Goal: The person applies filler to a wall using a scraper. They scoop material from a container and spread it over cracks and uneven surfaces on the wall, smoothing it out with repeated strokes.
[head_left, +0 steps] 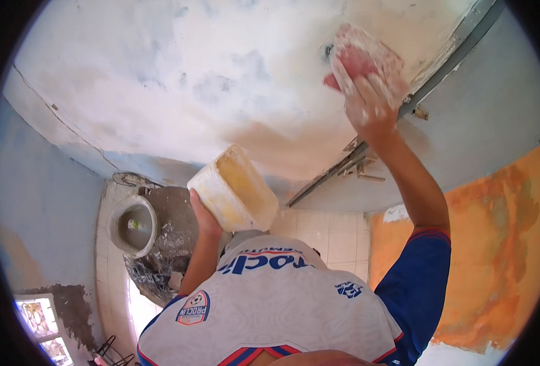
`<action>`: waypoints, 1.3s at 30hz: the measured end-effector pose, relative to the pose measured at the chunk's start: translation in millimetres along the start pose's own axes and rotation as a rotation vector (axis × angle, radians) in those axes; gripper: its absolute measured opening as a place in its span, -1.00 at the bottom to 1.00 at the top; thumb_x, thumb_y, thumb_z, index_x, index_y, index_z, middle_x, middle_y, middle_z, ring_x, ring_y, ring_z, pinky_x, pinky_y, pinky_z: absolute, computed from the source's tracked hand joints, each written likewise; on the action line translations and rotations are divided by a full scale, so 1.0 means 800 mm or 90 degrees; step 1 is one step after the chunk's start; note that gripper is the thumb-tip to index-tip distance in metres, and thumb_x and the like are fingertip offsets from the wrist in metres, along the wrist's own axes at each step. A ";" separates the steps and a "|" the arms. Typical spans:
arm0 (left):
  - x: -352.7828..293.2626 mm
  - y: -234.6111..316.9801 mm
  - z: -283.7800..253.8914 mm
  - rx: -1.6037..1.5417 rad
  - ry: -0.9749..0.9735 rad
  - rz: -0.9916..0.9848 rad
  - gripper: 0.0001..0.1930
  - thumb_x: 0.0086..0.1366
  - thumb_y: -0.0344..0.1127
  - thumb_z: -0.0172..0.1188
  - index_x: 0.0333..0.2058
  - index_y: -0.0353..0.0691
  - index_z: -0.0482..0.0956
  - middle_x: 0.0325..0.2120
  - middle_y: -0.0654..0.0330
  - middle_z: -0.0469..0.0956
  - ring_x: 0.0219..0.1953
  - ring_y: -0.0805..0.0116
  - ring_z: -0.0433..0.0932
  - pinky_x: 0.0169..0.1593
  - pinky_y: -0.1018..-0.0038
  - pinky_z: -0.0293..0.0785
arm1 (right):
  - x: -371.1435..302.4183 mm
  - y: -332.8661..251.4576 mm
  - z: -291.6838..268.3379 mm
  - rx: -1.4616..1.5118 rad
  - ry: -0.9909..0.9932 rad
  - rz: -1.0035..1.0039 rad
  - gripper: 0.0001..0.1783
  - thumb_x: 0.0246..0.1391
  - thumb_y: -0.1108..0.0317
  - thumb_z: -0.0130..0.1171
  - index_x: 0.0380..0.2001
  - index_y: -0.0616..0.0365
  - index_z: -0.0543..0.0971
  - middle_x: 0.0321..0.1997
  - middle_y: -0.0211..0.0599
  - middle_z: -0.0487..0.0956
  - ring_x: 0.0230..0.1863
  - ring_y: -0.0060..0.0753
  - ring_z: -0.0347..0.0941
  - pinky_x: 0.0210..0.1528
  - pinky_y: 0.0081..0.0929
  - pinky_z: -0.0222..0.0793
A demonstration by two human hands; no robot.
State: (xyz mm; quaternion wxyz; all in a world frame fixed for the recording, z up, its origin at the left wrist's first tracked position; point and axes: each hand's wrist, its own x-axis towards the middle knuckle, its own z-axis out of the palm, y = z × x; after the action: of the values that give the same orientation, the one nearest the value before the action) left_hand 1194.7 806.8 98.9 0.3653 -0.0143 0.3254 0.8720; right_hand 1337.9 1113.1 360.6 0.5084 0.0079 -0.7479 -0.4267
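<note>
Up at the wall, my right hand [372, 105] is closed around a flat red plaster spreader [356, 61], both smeared with white paste. The spreader lies against or very near the whitish wall [221, 79], beside a small dark hole [328, 51]. Lower and to the left, my left hand [204, 213] grips the side of a tilted, yellowish rectangular plastic tub [218, 198], its outside coated with white. Its opening faces up and to the right, and some yellow inner wall shows. How much paste it holds, I cannot tell.
On the left, a round bucket [116, 227] stands by a dark, plaster-splashed covered object [172, 222] on the tiled floor [331, 232]. A grey door frame edge [441, 79] with a latch runs right of my hand. A cable [68, 119] hangs on the left wall.
</note>
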 end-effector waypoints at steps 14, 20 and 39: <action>0.011 -0.005 -0.001 0.036 -0.009 0.008 -0.23 0.46 0.33 -0.44 0.38 -0.13 0.17 0.31 0.09 0.31 0.33 0.08 0.31 0.35 0.15 0.28 | -0.018 -0.013 -0.010 0.113 -0.137 -0.004 -0.62 0.00 0.31 0.29 -0.04 -0.09 0.71 -0.62 -0.57 0.25 -0.50 -0.55 0.32 -0.22 -0.31 0.33; 0.011 -0.004 0.013 0.062 -0.039 0.001 -0.22 0.46 0.33 -0.45 0.38 -0.14 0.16 0.31 0.09 0.31 0.33 0.08 0.32 0.33 0.14 0.29 | -0.010 -0.005 0.008 0.060 0.023 0.060 -0.63 0.01 0.21 0.36 -0.06 -0.08 0.71 -0.63 -0.57 0.23 -0.53 -0.54 0.29 -0.17 -0.02 0.33; 0.005 -0.011 -0.017 0.042 0.008 0.019 -0.22 0.46 0.34 -0.42 0.38 -0.15 0.17 0.31 0.07 0.32 0.32 0.07 0.33 0.33 0.16 0.30 | 0.016 -0.007 -0.024 0.116 -0.076 -0.028 -0.64 0.01 0.23 0.29 -0.06 -0.10 0.70 -0.60 -0.59 0.28 -0.47 -0.60 0.30 -0.18 -0.21 0.27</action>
State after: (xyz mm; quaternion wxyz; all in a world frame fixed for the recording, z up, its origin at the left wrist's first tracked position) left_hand 1194.5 806.4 82.0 0.3504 -0.0029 0.3564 0.8661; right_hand 1343.9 1092.0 369.2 0.4509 0.0451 -0.8121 -0.3678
